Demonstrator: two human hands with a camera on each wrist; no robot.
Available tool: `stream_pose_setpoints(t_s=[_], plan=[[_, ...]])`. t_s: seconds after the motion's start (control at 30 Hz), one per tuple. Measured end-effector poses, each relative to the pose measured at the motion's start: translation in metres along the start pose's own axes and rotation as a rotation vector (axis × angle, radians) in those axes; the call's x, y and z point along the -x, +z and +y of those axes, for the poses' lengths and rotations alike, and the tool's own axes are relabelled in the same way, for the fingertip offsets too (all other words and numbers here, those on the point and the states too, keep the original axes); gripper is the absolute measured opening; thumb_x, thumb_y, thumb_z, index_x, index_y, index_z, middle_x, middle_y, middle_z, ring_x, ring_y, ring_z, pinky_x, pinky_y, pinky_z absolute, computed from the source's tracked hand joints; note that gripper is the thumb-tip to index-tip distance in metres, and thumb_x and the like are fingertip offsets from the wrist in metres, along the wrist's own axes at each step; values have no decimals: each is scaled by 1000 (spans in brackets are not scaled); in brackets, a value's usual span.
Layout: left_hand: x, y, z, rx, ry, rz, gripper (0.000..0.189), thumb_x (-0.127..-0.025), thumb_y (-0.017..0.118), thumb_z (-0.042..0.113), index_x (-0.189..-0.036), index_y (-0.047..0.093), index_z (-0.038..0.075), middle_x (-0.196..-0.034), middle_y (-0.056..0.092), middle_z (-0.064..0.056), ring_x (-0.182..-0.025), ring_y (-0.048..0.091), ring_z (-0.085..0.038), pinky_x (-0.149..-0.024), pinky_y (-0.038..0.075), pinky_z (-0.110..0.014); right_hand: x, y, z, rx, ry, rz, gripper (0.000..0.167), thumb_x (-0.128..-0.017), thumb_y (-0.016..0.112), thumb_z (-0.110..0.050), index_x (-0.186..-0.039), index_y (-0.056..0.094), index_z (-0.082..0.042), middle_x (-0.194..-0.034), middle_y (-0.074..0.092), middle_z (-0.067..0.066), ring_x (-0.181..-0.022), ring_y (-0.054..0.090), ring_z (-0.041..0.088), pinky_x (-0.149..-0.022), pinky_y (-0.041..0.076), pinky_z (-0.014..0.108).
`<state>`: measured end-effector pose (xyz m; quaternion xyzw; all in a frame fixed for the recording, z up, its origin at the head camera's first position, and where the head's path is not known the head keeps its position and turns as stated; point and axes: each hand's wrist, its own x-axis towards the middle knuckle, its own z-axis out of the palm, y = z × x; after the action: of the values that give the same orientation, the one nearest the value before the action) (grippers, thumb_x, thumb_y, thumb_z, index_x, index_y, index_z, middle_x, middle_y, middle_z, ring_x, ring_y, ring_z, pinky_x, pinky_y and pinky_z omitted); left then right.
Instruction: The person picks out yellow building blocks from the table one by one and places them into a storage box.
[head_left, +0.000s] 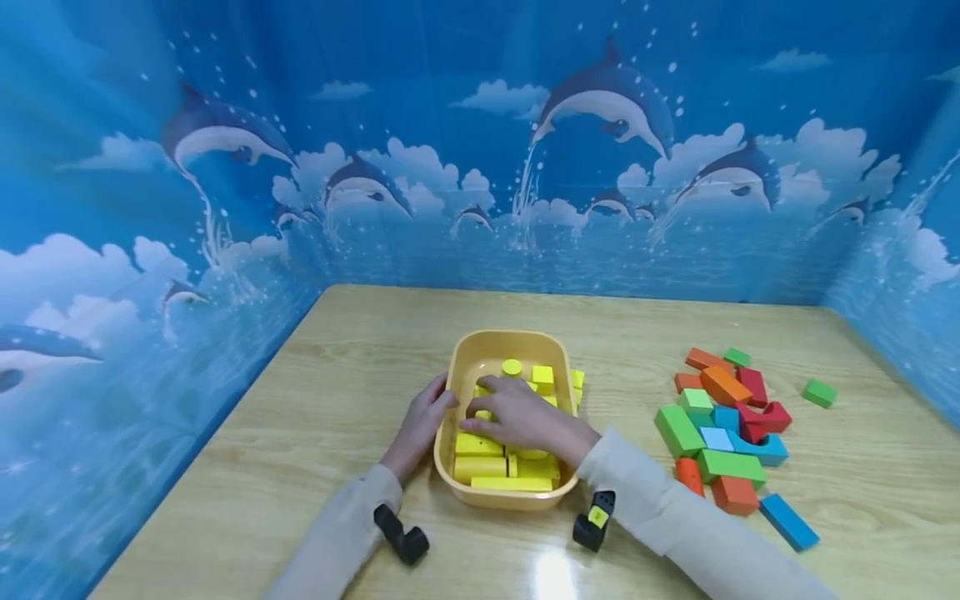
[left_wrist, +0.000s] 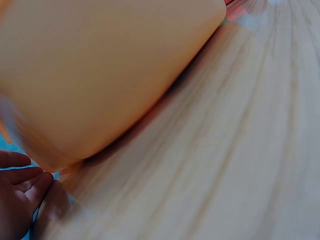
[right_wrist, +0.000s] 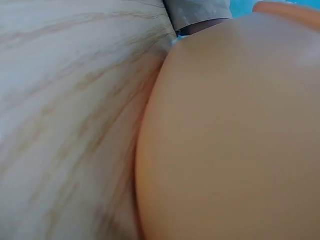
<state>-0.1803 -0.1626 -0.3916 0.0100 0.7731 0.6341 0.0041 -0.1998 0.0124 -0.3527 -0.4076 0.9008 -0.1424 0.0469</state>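
A light orange plastic tub (head_left: 504, 498) stands on the table, its bottom covered with yellow blocks (head_left: 480, 468) of several shapes. My left hand (head_left: 422, 417) rests against the tub's left side, thumb at the rim. In the left wrist view its fingers, fairly straight, are right at the outer wall (left_wrist: 110, 75). My right hand (head_left: 517, 414) reaches over the right rim into the tub, fingers and thumb spread over the yellow blocks and hiding some of them. The right wrist view is mostly filled by the tub's outer wall (right_wrist: 225, 125), and the right hand is hidden there.
More yellow blocks (head_left: 577, 382) lie just outside the tub's right side. Farther right is a loose pile of red, orange, green and blue blocks (head_left: 720, 462), with one green block (head_left: 819, 392) apart from it. A dolphin-print curtain (head_left: 480, 150) surrounds the wooden table (head_left: 360, 350).
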Motion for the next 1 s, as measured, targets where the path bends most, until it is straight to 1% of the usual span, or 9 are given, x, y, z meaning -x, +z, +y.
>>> stream_pose_setpoints(t_s=[0.27, 0.43, 0.53, 0.63, 0.7, 0.77, 0.87, 0.93, 1.0], plan=[[-1, 4, -2, -12, -12, -1, 56, -87, 44, 13, -142, 44, 2, -137, 51, -22, -112, 57, -30, -91, 51, -39, 6, 1, 5, 18, 2, 14, 38, -98, 50, -42, -117, 69, -16, -137, 52, 18, -126, 47, 33, -106, 36, 50], [0, 4, -1, 4, -6, -1, 55, -87, 44, 13, -141, 46, 1, -133, 54, -22, -108, 59, -28, -87, 52, -36, 6, -1, 6, -33, 42, 16, 40, -98, 49, -41, -121, 67, -15, -138, 51, 15, -127, 47, 30, -106, 36, 47], [1, 4, -2, 4, -5, 7, 54, -87, 44, 11, -140, 47, -1, -132, 54, -23, -107, 59, -29, -88, 51, -36, 3, -3, 9, -101, 4, 153, 32, -99, 51, -32, -116, 68, -11, -133, 55, 16, -123, 50, 30, -103, 40, 47], [0, 4, -1, -1, -16, 5, 55, -87, 44, 11, -141, 45, -1, -135, 52, -23, -112, 57, -30, -93, 49, -39, 5, -12, 19, -195, -43, 385, 20, -96, 55, -12, -109, 69, -7, -122, 61, 15, -116, 55, 30, -98, 44, 47], [-1, 3, 0, -3, -20, 1, 56, -88, 43, 12, -142, 44, 0, -138, 49, -22, -117, 54, -31, -97, 46, -42, 10, -22, 29, -245, -51, 523, 22, -91, 55, 2, -106, 69, -5, -115, 64, 13, -111, 57, 29, -95, 46, 46], [-2, 2, 2, -3, -20, 0, 56, -88, 43, 13, -143, 42, 0, -141, 47, -21, -120, 52, -32, -100, 44, -44, 19, -32, 42, -269, 0, 605, 31, -87, 50, 10, -108, 68, -4, -112, 64, 12, -108, 58, 29, -92, 48, 47], [-3, 1, 2, -4, -19, 6, 57, -88, 42, 13, -143, 42, -1, -142, 46, -22, -121, 51, -33, -102, 42, -47, 34, -44, 63, -272, 135, 577, 47, -81, 40, 17, -116, 65, -3, -117, 61, 14, -109, 56, 33, -89, 48, 49], [-3, 1, 1, -1, -25, 4, 57, -88, 42, 12, -143, 41, -1, -142, 46, -22, -122, 50, -33, -103, 41, -47, 44, -47, 75, -277, 231, 471, 55, -79, 38, 19, -123, 61, -4, -125, 57, 16, -113, 53, 37, -89, 48, 52], [-3, 1, 0, 5, -35, -2, 57, -88, 42, 12, -144, 41, 0, -143, 45, -21, -123, 49, -33, -103, 41, -47, 52, -46, 84, -272, 286, 341, 60, -79, 40, 19, -133, 55, -5, -132, 53, 18, -117, 50, 39, -91, 47, 53]])
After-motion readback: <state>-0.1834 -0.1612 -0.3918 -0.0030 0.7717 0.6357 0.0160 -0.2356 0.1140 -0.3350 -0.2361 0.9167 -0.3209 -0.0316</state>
